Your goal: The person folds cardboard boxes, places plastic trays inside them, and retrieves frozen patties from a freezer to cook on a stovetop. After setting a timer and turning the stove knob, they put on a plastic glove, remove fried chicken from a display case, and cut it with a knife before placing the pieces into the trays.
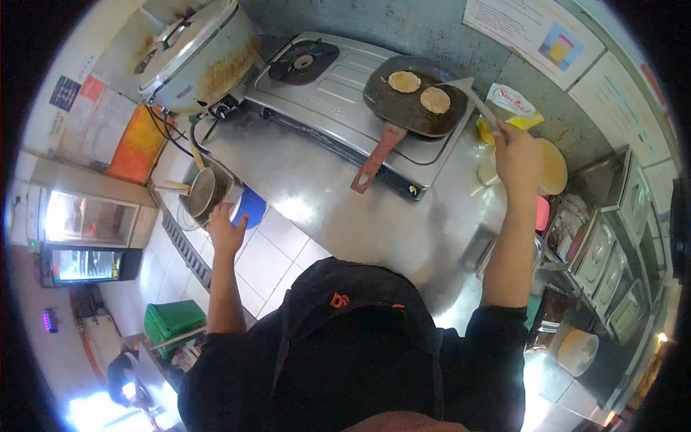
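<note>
Right of the pan (408, 108), our right hand (518, 155) pinches the spatula (481, 105); left of it, our left hand (227, 229) has spread fingers. Pushing too hard could tear the pancakes (435, 100).

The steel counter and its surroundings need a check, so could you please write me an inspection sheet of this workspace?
Surface: steel counter, shiny, with bright reflections.
Job's things: pan on the stove, holding two round flat pieces; spatula at the pan's edge.
Clutter: white-and-yellow packet near the wall.
Hands: right hand grips the spatula; left hand is open near a blue container, contact unclear.
Cables: dark cables below the large cooker.
Surroundings: wall notice; green bin.
</note>
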A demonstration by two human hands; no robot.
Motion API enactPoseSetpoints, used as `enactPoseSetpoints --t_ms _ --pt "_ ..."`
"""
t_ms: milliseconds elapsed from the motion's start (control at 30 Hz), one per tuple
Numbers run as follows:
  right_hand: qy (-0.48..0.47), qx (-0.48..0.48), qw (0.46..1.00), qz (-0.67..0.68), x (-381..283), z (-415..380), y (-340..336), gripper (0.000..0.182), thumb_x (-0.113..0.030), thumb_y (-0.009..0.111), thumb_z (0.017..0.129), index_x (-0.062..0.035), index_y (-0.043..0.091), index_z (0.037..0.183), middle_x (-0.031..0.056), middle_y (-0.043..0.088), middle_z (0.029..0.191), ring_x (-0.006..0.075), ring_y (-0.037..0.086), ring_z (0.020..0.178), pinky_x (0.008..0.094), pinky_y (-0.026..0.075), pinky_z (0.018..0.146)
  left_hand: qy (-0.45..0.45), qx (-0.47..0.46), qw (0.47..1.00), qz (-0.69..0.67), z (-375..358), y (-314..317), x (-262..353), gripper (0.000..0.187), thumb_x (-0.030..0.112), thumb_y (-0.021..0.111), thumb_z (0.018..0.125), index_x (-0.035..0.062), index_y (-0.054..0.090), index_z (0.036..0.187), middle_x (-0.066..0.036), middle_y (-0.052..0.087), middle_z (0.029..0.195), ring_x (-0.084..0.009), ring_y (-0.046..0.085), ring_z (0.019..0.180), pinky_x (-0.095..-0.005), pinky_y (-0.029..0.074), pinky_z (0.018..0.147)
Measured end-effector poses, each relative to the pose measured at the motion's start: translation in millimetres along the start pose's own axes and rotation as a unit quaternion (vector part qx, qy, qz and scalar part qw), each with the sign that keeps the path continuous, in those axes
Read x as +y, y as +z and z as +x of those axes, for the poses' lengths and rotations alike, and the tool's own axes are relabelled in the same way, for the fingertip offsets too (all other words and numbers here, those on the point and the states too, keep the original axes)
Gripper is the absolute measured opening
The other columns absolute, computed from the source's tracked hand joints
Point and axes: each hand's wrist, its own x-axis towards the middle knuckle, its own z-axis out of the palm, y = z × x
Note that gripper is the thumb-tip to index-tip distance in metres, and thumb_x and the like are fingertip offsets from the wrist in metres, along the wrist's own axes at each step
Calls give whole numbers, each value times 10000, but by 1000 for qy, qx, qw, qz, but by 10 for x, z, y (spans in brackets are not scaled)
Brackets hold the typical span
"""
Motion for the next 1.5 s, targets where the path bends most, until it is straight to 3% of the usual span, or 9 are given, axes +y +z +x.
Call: enactPoseSetpoints --t_ms 333,500,600,733,800,933,1200,1333,1500 --pt "-53 -27 997 42 -577 440 716 256 -217 565 886 -82 719 1039 204 692 965 393 659 940 481 512 852 45 11 999 -14 159 201 350 412 265 767 745 79 632 1088 -125 616 1111 -341 564 1085 -469 431 919" --pt "-36 -62 997 9 -522 235 560 256 -216 573 883 -67 716 1035 212 691 950 399 657 942 486 511 840 -112 -59 991 -44 -379 786 -633 376 291 747 772 63 669 1061 -139 648 1121 -329 597 1061 -427 468 929" --pt "-90 -27 995 27 -327 97 403 256 -226 607 881 -65 715 1048 212 693 944 404 656 928 486 511 821 -222 -115 968 2 -1005 1148 -1400 404 334 721 804 30 668 1065 -159 671 1101 -335 610 1084 -419 476 950" --pt "-34 11 999 26 -86 5 19 267 -245 640 883 -61 715 1062 205 696 964 391 655 931 469 510 813 -317 -185 930 13 -1923 1364 -2094 434 343 728 779 18 664 1060 -194 685 1088 -359 646 1040 -431 512 910" --pt "-22 13 1000 5 -49 46 -72 272 -250 642 884 -63 715 1068 205 695 977 385 654 945 464 510 816 -346 -333 873 84 -2190 1368 -2242 431 355 731 779 20 668 1042 -189 686 1099 -342 651 1046 -416 513 911" --pt "-14 -19 999 -42 -82 160 -4 262 -249 650 881 -81 719 1071 200 694 1013 375 656 951 465 511 820 -317 -365 871 88 -2324 1415 -2267 450 383 735 778 25 666 1042 -182 686 1104 -333 651 1050 -411 514 911" --pt "-24 -32 998 -38 -203 276 154 292 -259 646 878 -77 716 1096 206 693 1010 382 661 948 444 515 833 -290 -243 926 9 -1714 1328 -1898 482 402 744 770 26 659 1059 -191 693 1079 -339 656 1033 -410 521 896" --pt "-123 11 992 13 -223 558 606 282 -253 627 874 -57 718 1056 207 687 1027 377 653 976 445 512 856 -276 -265 924 -18 -1645 1366 -1776 503 393 759 763 11 661 1076 -216 684 1100 -338 650 1054 -407 518 908" --pt "-58 -74 995 16 -595 421 564 266 -274 608 880 -106 721 1053 194 692 989 392 658 938 490 520 825 -246 -304 920 -10 -1787 1507 -1829 489 399 748 791 17 651 1080 -201 692 1078 -327 654 1046 -401 514 917"
